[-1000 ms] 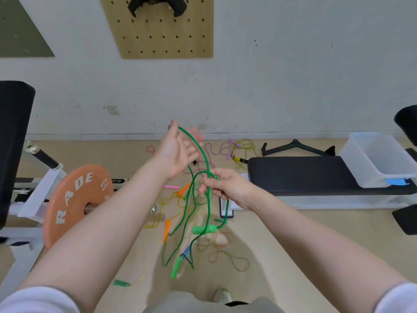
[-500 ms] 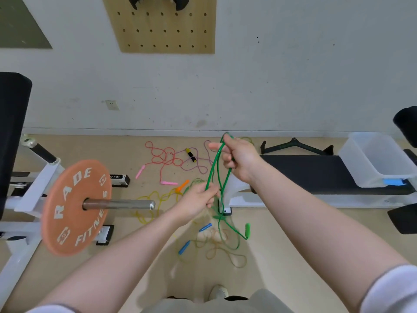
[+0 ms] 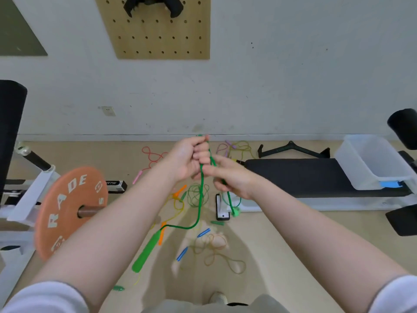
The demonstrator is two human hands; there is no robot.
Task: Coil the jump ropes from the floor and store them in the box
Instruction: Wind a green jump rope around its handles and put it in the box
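Green plastic jump rope [image 3: 200,199] held in mid-air above the floor, both hands closed round its cord.

The left hand [image 3: 187,158] grips the gathered strands; the right hand [image 3: 232,177] pinches the cord just beside it. The cord looks light, limp and smooth, so likely to slip and spring open: best held at the bunched loops, not the dangling green handles [image 3: 146,254]. Other ropes lie tangled on the floor. The clear plastic box [image 3: 358,159] sits at the right end of the black padded bench [image 3: 304,175].
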